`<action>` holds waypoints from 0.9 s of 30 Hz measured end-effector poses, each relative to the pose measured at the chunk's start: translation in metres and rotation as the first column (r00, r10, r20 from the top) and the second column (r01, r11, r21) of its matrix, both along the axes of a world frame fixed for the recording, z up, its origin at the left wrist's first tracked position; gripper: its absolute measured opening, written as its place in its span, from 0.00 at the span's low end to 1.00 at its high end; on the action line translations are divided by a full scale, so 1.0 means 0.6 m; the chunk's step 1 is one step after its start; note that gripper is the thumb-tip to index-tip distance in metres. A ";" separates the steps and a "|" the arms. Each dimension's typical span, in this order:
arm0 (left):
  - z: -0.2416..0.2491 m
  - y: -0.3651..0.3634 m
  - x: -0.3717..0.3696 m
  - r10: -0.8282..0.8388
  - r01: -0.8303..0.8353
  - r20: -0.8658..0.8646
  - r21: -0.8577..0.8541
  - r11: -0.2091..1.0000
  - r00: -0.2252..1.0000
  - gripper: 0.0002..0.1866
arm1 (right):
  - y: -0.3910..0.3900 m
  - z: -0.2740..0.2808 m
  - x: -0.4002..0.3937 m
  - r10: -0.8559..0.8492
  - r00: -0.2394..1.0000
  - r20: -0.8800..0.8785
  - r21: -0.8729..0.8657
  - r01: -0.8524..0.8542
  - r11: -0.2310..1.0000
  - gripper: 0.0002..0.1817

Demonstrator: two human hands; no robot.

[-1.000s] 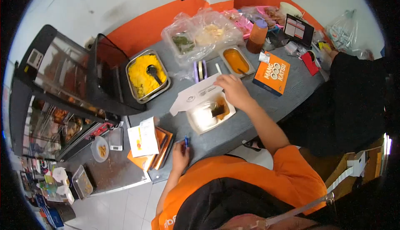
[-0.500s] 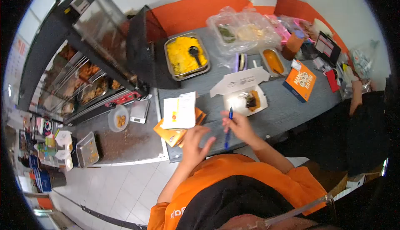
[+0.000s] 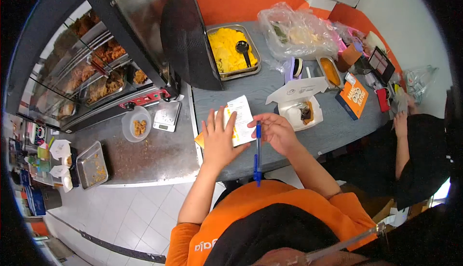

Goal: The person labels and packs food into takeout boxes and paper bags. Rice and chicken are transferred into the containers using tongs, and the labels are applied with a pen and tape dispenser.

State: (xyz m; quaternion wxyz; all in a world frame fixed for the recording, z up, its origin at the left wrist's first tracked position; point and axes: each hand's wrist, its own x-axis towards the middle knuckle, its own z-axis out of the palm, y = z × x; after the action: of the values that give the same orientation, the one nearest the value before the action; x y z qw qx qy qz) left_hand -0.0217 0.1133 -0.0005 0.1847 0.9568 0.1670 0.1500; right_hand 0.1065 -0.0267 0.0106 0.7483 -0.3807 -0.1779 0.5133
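Note:
My left hand (image 3: 218, 140) lies with spread fingers on a white flat stack of paper or card (image 3: 242, 116) with yellow print. An orange piece (image 3: 199, 140) sticks out from under it at the left. In my right hand (image 3: 280, 133) is a blue pen (image 3: 258, 145), held upright between thumb and fingers at the stack's right edge. Just beyond that hand, an open white takeaway box (image 3: 292, 114) has its lid up, with brown and dark food (image 3: 306, 112) inside.
Behind stand a metal tray of yellow food (image 3: 226, 49) with a black spoon (image 3: 244, 50), a sauce tray (image 3: 331, 72) and an orange box (image 3: 353, 97). At left are a heated display case (image 3: 101, 63), a scale (image 3: 167, 116) and a plastic bowl (image 3: 131, 131). Another person's arm (image 3: 401, 143) is at right.
My left hand has moved up onto the white stack and flattened over it. My right hand and the pen have come closer to the stack's right side. The view has shifted slightly.

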 end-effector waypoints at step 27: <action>-0.029 -0.012 -0.009 0.084 -0.078 0.128 -0.052 0.996 0.988 0.45 | 0.066 -0.043 -0.034 -0.154 0.401 0.903 -0.015 0.388 0.922 0.09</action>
State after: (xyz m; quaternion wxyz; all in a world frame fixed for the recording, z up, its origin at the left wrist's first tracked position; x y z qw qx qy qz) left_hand -0.0270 0.1062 -0.0177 0.2115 0.9328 0.1969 0.2156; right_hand 0.0858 0.0127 -0.0152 0.5689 -0.6966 -0.4191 0.1245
